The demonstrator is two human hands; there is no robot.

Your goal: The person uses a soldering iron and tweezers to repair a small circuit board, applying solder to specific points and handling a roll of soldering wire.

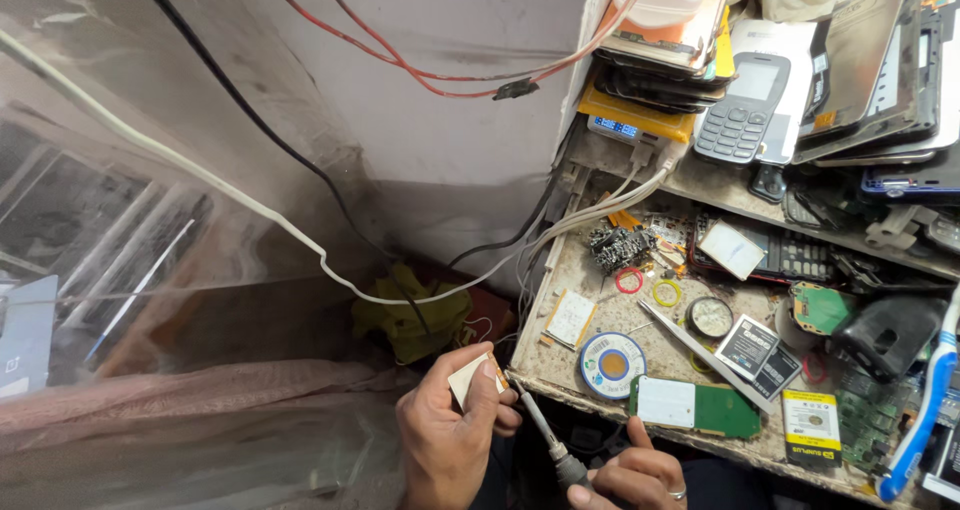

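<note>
Left hand (450,440) pinches small cream flat part (470,377) by edges, off bench (560,270) front-left corner. Right hand (635,480) closed around soldering iron (545,435), tip at part. Part looks light, thin, stiff, fragile; edge hold keeps fingers off hot tip.

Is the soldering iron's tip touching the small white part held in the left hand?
Cannot tell. In the head view the soldering iron tip ends right at the left hand fingers below the small white part; contact point hidden.

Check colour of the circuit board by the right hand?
Green, with a white panel on its left half: circuit board; head view, only one.
</note>
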